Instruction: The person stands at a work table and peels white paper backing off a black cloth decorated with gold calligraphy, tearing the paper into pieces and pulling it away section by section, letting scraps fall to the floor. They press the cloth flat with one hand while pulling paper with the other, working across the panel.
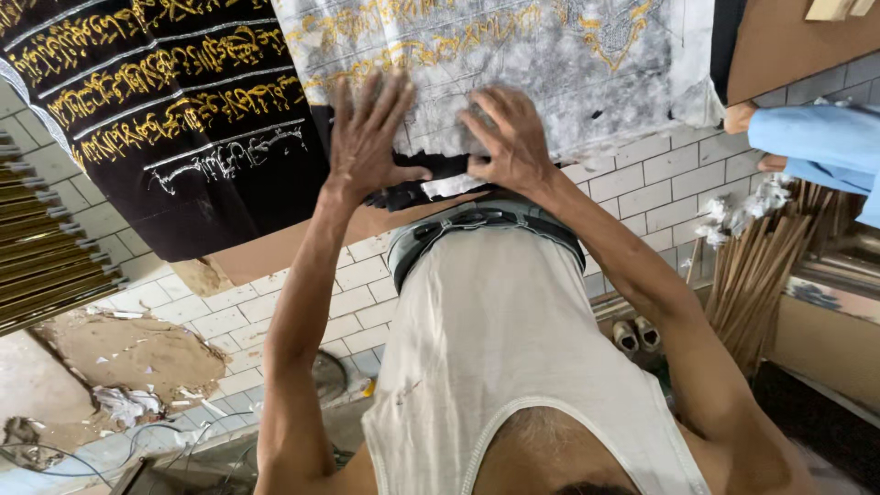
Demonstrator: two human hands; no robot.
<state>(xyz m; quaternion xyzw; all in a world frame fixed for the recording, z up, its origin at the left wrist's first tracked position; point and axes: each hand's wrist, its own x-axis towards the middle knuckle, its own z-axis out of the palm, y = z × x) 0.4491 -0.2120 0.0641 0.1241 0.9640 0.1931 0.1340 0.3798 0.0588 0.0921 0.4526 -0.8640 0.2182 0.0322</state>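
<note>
The left hand (367,137) and right hand (509,147) press side by side on the grey paper sheet (550,64), with only a thin gap between them; the black cloth with gold writing (174,110) fills the far left; a bundle of sticks (761,266) and another person's blue sleeve (816,147) block the right; the tiled floor (229,321) on the near left is open, with scraps lying on it.
</note>
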